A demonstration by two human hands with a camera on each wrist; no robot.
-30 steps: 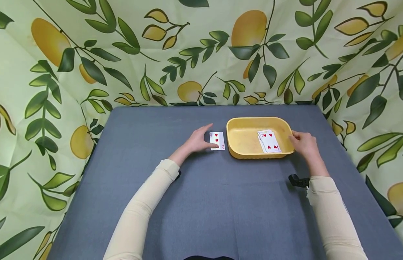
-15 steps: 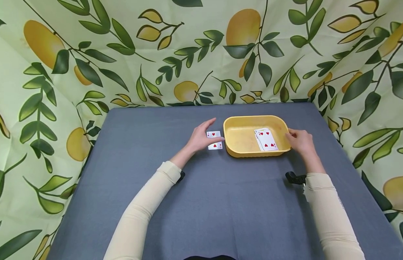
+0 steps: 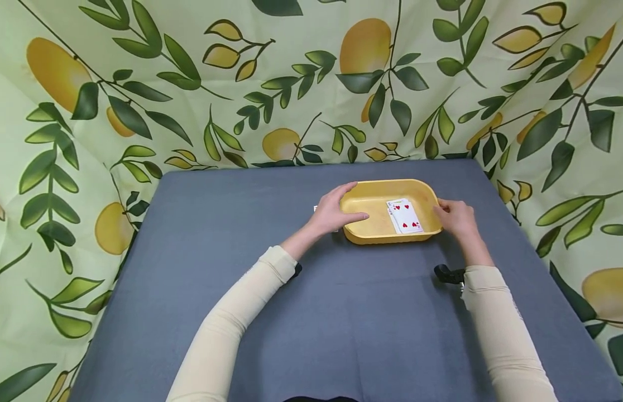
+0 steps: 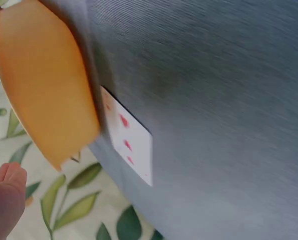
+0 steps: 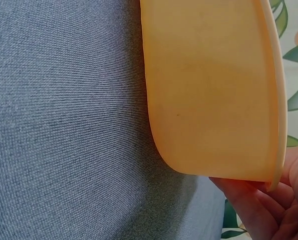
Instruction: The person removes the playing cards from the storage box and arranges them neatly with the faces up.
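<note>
- Left hand (image 3: 335, 212) lay over the left rim of the yellow tray (image 3: 382, 237), fingers fairly straight, thumb reaching in over the tray floor; grip loose, resting on the rim more than clamping it.
- Right hand (image 3: 454, 216) sat at the tray's right end, fingers curled against the rim; right wrist view showed fingertips (image 5: 248, 192) tucked under the lip, so that grip had the tray.
- Loose card (image 4: 128, 137), red hearts, lay flat on the grey surface (image 3: 311, 312) just beside the tray's left wall, apparently touching it; in the head view only a white corner (image 3: 315, 209) peeked out behind the left hand.
- Small stack of cards (image 3: 404, 216) lay inside the tray, right of centre, face up, top card showing red hearts.
- Risk, my read: lifting or tilting the tray with an uneven hold could slide the stack out, since the left side was only lightly held.
- Risk: shoving the tray left could ride over or push the loose card, as it sat tight against the wall and was hidden from above by the left hand.
- Writing: only heart pips and small corner indices on the cards, too small to read; no brand or label seen on the tray.
- Lemon-and-leaf print cloth (image 3: 291, 84) hung behind and to both sides.
</note>
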